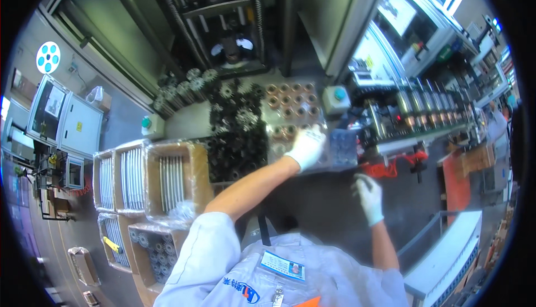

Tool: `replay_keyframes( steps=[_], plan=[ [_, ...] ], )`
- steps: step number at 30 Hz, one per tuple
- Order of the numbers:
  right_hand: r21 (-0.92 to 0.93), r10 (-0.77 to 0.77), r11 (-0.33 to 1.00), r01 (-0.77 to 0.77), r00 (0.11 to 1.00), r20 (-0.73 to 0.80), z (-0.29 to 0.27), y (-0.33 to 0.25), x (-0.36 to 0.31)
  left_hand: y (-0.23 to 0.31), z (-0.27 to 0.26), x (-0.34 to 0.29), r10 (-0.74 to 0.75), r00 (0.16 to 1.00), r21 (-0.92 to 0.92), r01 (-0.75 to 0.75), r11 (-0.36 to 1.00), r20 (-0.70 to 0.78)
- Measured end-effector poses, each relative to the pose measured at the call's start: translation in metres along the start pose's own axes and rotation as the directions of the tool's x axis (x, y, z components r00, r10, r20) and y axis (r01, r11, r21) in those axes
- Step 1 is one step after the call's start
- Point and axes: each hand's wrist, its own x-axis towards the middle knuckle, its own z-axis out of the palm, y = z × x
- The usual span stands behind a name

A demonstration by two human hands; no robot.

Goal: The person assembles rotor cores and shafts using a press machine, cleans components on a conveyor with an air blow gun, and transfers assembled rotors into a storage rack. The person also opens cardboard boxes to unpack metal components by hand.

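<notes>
Just off the front edge of the bench [187, 121], the right hand [368, 197] hangs with fingers loosely bent, perhaps because only one arm is needed over the parts; whether it holds anything cannot be told. By the bench's front left corner, a carton [196, 172] keeps metal rods [172, 177] lined up, probably for easy reach. Toward the front right corner, the left hand [309, 146] extends over a clear tray [277, 154], fingers partly bent; whether they grip a part is hidden. Copper-coloured rings [299, 99] sit there in rows, seemingly spaced by pockets. Along the tray's left edge, dark gears [237, 125] lie closely massed. Beyond, at the back edge, stands a press [216, 10].
</notes>
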Motion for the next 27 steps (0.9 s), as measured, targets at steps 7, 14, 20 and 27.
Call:
replay_keyframes(
  steps=[7, 14, 20, 27],
  plan=[
    [0.048, -0.442, 0.896, 0.441, 0.878, 0.183, 0.158, -0.178, 0.129, -0.088, -0.103, -0.032, -0.274, 0.956, -0.675, 0.135, 0.725, -0.103],
    [-0.316, -0.561, 0.749, 0.583, 0.811, 0.166, 0.353, -0.249, 0.311, -0.17, -0.183, -0.129, -0.717, 0.668, -0.978, 0.174, -0.111, 0.2],
    [-0.029, -0.473, 0.872, 0.489, 0.855, 0.212, 0.404, -0.262, 0.356, -0.19, -0.184, -0.16, -0.784, 0.593, -0.978, 0.193, -0.082, 0.183],
    [-0.078, -0.479, 0.843, 0.532, 0.81, 0.338, 0.346, -0.296, 0.302, -0.235, -0.186, -0.053, -0.553, 0.694, -0.428, 0.372, 0.824, -0.461]
  ],
)
